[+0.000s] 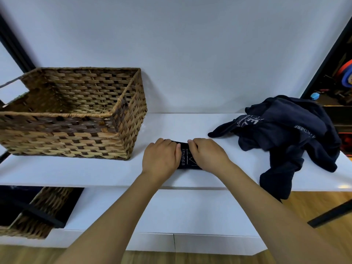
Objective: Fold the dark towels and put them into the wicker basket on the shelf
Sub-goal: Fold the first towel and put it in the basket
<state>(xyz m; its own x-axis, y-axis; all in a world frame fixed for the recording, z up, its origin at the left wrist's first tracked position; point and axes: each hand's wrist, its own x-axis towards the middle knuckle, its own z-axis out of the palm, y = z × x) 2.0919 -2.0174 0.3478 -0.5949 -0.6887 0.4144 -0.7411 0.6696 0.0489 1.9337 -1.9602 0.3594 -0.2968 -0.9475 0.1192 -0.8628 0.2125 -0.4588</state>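
Basket: wicker basket [76, 111], brown weave, open top, nothing visible inside; stands on shelf, left side, back against wall.
Shelf: white shelf [85, 172], glossy top; carries basket, folded towel and towel pile.
Folded towel: small dark towel [187, 161], folded into a narrow block w/ white lettering on top; lies flat on shelf near front edge, just right of basket, not touching it. Mostly covered by both hands.
Left hand: left hand [161, 159], palm down on left part of folded towel, fingers curled over its far edge; looks to grip the cloth. Fingertips out of sight under the knuckles.
Right hand: right hand [206, 156], palm down on right part of same towel, fingers bent round far edge, thumb side toward left hand; grips cloth. Hands nearly touch at the middle.
Towel pile: heap of dark towels [285, 130], unfolded, crumpled, white print in places; on right end of shelf, apart from folded towel. One corner hangs over front edge of shelf.
Lower basket: second wicker basket [38, 212], bottom left, in an opening below the shelf; only partly in view.
Wall: plain pale wall [171, 44] behind shelf.
Floor: wood floor [314, 210], lower right, below shelf.
Bkgd right: dark area w/ coloured items [346, 75], too blurred to tell.
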